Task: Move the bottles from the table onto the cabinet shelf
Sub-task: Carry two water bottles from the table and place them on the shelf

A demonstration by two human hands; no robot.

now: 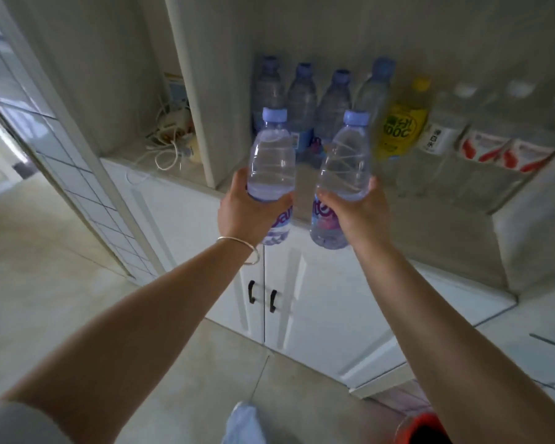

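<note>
A white cabinet [318,315] fills the far half of the scene, its two lower doors shut, each with a dark handle [251,291]. Above the doors an open shelf [305,190] runs from the centre to the right, divided from a left niche where a tangle of white cords [167,136] lies; what the cords join to is hard to make out.

At the back of the shelf stand four clear water bottles [302,100] with pale blue caps, their lower halves hidden behind the two held bottles. To their right stands a yellow-labelled bottle [401,123], then blurred clear bottles with white caps [442,129]; the farthest right is cut off by the frame edge.

The left hand [247,213] is wrapped around the middle of a water bottle [271,155], upright, held in front of the shelf edge; its label is mostly covered by the fingers. A thin bracelet [241,248] circles that wrist. The right hand [359,213] is closed likewise around a second water bottle [345,161], just right of the first, the two apart.
</note>
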